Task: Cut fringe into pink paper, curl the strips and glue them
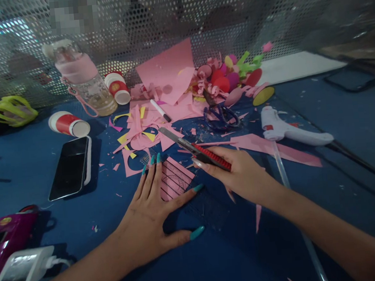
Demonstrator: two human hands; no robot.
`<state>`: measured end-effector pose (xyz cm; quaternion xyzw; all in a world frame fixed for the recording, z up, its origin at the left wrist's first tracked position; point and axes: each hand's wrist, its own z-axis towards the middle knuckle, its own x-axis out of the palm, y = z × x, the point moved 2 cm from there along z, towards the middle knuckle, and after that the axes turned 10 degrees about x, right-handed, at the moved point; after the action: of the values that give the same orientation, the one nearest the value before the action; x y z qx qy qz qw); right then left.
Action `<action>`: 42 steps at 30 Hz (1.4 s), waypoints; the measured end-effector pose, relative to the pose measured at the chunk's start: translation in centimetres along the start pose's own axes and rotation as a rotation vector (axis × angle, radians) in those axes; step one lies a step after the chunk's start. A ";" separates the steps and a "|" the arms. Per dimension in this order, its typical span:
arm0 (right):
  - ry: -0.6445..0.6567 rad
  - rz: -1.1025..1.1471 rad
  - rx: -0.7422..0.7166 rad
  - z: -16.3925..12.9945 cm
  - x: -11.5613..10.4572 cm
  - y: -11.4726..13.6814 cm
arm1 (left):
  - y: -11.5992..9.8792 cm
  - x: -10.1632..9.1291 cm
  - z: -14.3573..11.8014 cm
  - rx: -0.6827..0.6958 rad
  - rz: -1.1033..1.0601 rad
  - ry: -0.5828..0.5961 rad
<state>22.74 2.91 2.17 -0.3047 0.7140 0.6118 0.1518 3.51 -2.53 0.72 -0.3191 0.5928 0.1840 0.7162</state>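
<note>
Fingers spread, my left hand [151,213] lies on the blue tabletop, pressing on a clear ruler or template with black lines and a printed circle. Beneath that clear sheet shows a piece of pink paper [177,178]. My right hand [239,166] is wrapped around a red and black utility knife [210,154], its blade pointing up and to the left above the paper. Just beyond the blade are pink and yellow paper scraps [137,136]. Dark blue scissors [221,115] rest farther back.
A white glue gun [291,129] with a cord and a clear glue stick [298,209] lies at right. On the left are a phone [70,166], paper cups [69,123], a pink-lidded bottle [85,79] and a purple device [12,234]. A perforated metal screen [222,15] stands behind.
</note>
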 end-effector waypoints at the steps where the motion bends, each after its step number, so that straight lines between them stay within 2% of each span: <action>1: -0.003 0.000 -0.001 0.0 0.0 0.0 | 0.0 0.0 0.0 -0.001 0.001 -0.003; 42: -0.007 -0.024 -0.003 0.1 0.0 -0.1 | 0.1 0.0 -0.1 -0.014 -0.021 0.004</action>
<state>22.82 3.00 2.11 -0.3113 0.7090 0.6119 0.1611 3.38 -2.48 0.65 -0.3306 0.5897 0.1800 0.7145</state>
